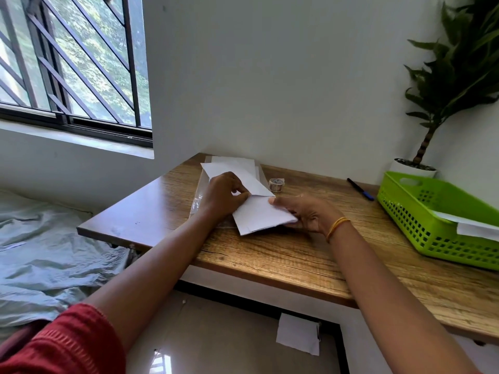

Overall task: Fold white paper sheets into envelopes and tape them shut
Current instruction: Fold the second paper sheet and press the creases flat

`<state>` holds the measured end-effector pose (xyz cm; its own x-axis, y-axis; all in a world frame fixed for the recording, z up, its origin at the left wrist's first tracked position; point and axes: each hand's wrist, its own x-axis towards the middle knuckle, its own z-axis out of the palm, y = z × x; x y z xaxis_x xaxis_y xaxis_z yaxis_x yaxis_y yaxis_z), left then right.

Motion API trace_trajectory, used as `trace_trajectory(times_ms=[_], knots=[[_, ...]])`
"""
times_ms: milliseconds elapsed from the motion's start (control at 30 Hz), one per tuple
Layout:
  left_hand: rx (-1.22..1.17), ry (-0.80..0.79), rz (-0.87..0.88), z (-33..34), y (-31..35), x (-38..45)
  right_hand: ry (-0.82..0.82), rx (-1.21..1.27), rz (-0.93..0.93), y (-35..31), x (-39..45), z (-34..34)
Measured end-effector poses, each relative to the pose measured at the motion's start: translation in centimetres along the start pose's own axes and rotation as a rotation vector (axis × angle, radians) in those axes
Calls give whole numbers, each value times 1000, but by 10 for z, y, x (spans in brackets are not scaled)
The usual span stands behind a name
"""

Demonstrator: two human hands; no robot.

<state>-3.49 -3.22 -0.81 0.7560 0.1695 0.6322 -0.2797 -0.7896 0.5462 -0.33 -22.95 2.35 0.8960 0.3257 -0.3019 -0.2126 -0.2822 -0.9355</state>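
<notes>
Left hand (225, 194): fingers curled, pinching the folded paper (260, 214) flap.
Right hand (307, 213): grips the paper's right edge.
Tape roll (276, 184): just behind the paper.
Green basket (421, 220): well right.

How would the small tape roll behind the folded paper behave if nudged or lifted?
The tape roll seems to lie flat on the wooden desk, so a nudge would probably slide it, not roll it. It looks small, likely light and rigid. On edge it could roll.

A green basket (421, 228) sits at the desk's (270, 255) right; potted plant (442, 76) behind; pen (360, 188) beside it.
</notes>
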Motion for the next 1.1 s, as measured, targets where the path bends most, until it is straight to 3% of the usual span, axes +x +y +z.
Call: trace_trajectory(times_ms=[133, 433, 800, 1100], knots=[[24, -14, -54, 0, 0, 1, -121, -20, 94, 1, -11, -13], [-39, -97, 2, -1, 6, 0, 16, 214, 19, 4, 4, 11], [-25, -105, 108, 3, 22, -10, 46, 238, -5, 18, -17, 0], [10, -220, 259, 24, 66, -46, 99, 174, 74, 42, -65, -45]])
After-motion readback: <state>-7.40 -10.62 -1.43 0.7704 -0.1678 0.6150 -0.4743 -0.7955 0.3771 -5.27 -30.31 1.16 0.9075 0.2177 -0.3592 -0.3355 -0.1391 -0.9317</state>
